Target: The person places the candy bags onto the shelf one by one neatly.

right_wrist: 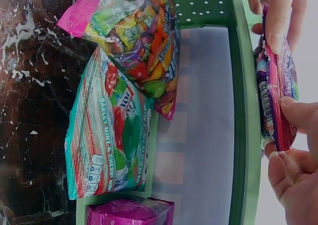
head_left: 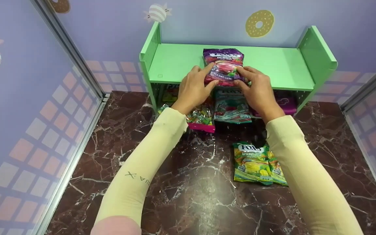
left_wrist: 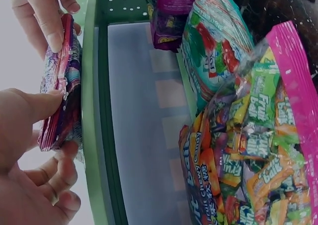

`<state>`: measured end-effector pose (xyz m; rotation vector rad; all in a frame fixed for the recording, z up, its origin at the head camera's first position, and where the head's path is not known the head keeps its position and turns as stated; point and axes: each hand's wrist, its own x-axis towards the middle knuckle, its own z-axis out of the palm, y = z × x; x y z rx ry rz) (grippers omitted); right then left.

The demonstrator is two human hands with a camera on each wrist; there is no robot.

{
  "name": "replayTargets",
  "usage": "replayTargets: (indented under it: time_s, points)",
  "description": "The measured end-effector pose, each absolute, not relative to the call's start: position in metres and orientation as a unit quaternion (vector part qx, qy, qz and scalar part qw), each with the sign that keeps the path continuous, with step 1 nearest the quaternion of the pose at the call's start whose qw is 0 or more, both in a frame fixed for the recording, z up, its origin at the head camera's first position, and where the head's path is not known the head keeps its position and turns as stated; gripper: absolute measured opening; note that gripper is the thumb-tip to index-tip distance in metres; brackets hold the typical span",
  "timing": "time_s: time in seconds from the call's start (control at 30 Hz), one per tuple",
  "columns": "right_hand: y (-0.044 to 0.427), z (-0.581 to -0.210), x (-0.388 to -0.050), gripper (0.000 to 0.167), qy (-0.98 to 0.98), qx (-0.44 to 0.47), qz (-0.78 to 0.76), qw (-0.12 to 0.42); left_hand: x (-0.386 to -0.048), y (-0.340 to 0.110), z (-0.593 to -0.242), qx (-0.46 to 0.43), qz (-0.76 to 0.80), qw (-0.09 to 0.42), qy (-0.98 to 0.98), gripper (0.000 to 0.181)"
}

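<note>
A purple and red Fox's Berries candy bag (head_left: 224, 56) is at the middle of the green shelf's top board (head_left: 273, 63). My left hand (head_left: 194, 85) holds its left side, thumb at the near edge and fingers along the side. The right side is held by my right hand (head_left: 257, 88) in the same way. In the left wrist view the bag (left_wrist: 69, 81) is seen from its end, pinched between thumbs and fingers just beyond the board's edge. The right wrist view also shows the bag (right_wrist: 278, 86), with a barcode facing the camera.
Beneath the top board sit a clear bag of fruit candies (head_left: 201, 119), a teal Fox's bag (head_left: 232, 109) and a purple packet (head_left: 286, 103). Green and yellow Fox's bags (head_left: 251, 164) lie on the dark marbled surface (head_left: 188, 195) by my right forearm. Lilac walls (head_left: 204, 19) enclose the space.
</note>
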<state>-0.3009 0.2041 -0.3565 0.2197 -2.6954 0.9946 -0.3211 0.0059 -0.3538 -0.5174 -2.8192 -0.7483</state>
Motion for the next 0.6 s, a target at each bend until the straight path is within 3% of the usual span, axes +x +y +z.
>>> replayTargets:
  time_s: [0.6]
  points:
    - [0.2022, -0.3605, -0.2994, 0.048, -0.949, 0.057, 0.283, 0.129, -0.3183, 0.0036, -0.3583, -0.176, -0.182, 0.100, -0.962, 0.058]
